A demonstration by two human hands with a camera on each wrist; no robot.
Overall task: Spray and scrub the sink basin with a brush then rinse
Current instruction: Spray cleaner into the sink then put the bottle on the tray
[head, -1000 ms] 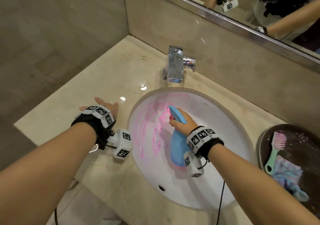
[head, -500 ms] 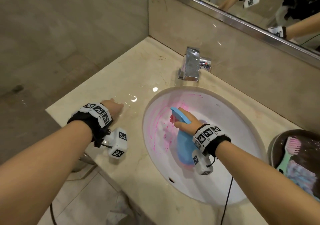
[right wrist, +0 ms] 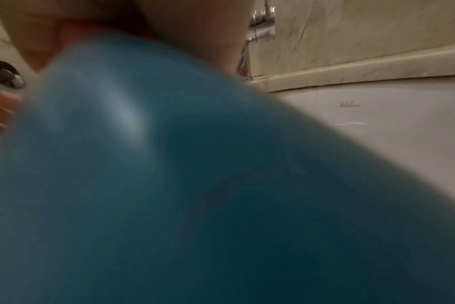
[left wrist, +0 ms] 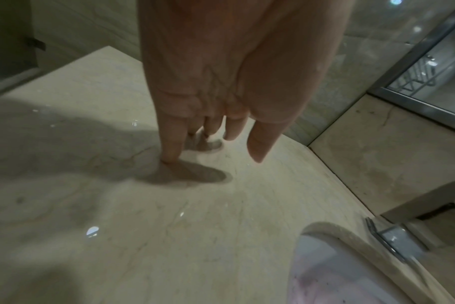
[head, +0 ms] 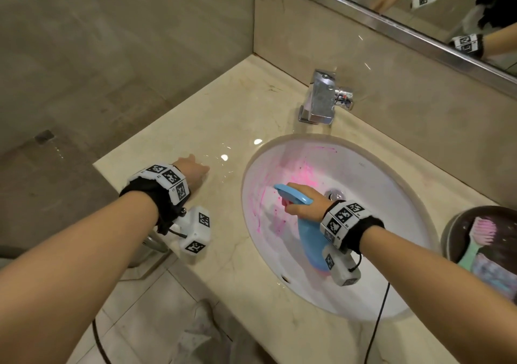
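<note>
My right hand (head: 300, 204) grips a blue spray bottle (head: 310, 243) by its neck over the white sink basin (head: 386, 195). The bottle's nozzle points at the basin's left wall, where pink spray streaks (head: 293, 176) run down. In the right wrist view the blue spray bottle (right wrist: 195, 185) fills most of the frame. My left hand (head: 193, 168) rests on the marble counter (head: 173, 128) left of the basin, its fingers (left wrist: 169, 144) straight and touching the stone, holding nothing. A brush (head: 479, 237) with pink bristles and a green handle lies in a dark bowl (head: 458, 223) at the right.
A chrome faucet (head: 321, 98) stands behind the basin against the marble backsplash, under a mirror (head: 419, 5). The drain (head: 334, 195) sits in the basin's middle. A bluish cloth (head: 492, 274) lies in the bowl with the brush. The counter's front edge drops to a tiled floor.
The head view has shifted left, so the sink sits further right in the picture. My right hand with the bottle has drifted slightly toward the basin's middle. The left hand stays on the counter.
</note>
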